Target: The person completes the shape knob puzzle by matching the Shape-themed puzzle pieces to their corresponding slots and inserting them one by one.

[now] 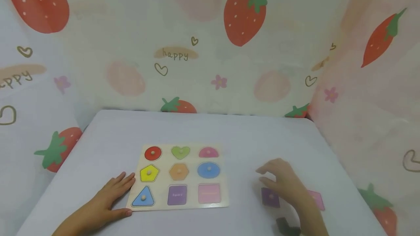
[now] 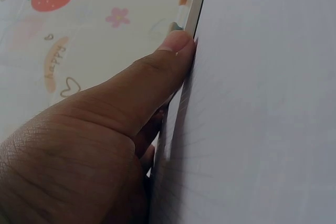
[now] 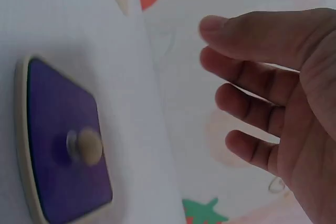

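A wooden shape puzzle board lies flat on the white table. Knobbed pieces fill its top and middle rows, and a blue triangle sits at the lower left. The purple square recess and the pink rectangle recess hold no piece. My left hand rests at the board's left edge, fingers straight, thumb touching its lower corner. Above the purple square piece with its wooden knob, my right hand hovers with loosely bent fingers, holding nothing.
Partly hidden behind the right forearm lies a pink piece on the table. A dark strap shows at the right wrist. Strawberry-print cloth hangs behind and at both sides of the table.
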